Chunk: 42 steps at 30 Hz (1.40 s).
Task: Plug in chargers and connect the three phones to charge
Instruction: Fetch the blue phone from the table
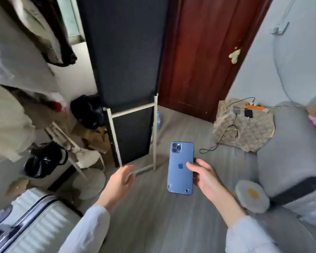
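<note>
My right hand (206,177) holds a blue phone (181,168) by its right edge, back side up, above the wood floor. The thumb lies on the phone's back. My left hand (119,181) hovers to the left with relaxed fingers and holds nothing. Farther right, a small table under a patterned cloth (244,132) carries two more phones, a grey phone (236,110) and a black phone (248,113). An orange power strip (254,106) sits behind them. A black cable (221,139) and thin white cables hang off the table's front.
A tall black panel on a white frame (133,114) stands straight ahead, with a red-brown door (204,52) behind it. A grey sofa (288,148) and round cushion (252,196) are on the right. A white suitcase (31,223), bags and hanging clothes crowd the left.
</note>
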Available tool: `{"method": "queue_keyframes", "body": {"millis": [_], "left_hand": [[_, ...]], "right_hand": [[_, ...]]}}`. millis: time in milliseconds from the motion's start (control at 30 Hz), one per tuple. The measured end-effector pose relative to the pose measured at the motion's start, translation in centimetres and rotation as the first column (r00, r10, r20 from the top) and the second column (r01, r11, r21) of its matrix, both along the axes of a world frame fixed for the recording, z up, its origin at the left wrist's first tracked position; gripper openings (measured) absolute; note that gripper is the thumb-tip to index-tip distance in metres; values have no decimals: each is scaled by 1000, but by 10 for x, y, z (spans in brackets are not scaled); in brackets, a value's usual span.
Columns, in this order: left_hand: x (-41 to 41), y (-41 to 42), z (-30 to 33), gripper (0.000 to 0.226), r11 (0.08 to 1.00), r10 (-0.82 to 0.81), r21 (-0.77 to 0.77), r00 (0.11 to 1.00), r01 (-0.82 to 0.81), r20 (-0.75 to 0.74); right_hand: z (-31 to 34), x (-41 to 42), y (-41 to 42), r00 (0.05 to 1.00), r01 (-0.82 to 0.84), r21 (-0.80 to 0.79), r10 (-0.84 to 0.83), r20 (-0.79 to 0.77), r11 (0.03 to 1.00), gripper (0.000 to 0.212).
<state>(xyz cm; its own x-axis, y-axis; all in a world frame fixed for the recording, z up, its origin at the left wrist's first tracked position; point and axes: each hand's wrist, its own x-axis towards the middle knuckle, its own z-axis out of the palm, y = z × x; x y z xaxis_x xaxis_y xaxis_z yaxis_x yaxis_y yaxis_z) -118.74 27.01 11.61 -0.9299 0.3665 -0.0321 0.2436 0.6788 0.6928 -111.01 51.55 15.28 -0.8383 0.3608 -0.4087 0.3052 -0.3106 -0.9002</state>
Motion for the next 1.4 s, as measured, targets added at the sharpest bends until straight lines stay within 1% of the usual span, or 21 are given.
{"method": "queue_keyframes", "body": {"millis": [200,333,433,533,700,867,1100,1267,1400], "left_hand": [[-84,136,-2,29,965,-262,-11,962,263,72],[-128,223,-8,32,940,-340,1,934,341,107],[-164,298,-7,32,931,-364,7,927,365,92],[-191,381,1,29,922,-386,57,917,382,98],[-219,507,12,28,877,-480,106,870,469,113],[-255,606,-4,27,859,-512,101,846,502,150],[-340,761,-45,28,846,-531,85,814,527,238],[-405,861,-69,29,851,-506,11,813,525,290],[-438,932,-80,29,846,-491,-30,799,533,348]], "right_hand": [[-4,-29,111,971,239,-23,-239,10,971,15],[-16,-59,190,943,333,-47,-332,18,942,12],[-21,-90,257,930,366,-59,-367,1,929,10],[-18,-114,328,922,387,-57,-387,10,920,11],[-8,-142,436,915,403,-44,-402,14,914,12],[-16,-171,532,886,462,-44,-459,58,886,13],[-51,-235,679,847,526,-52,-518,120,849,16],[-76,-300,785,805,568,-35,-546,233,823,18],[-91,-329,860,786,567,-25,-531,315,824,20]]}}
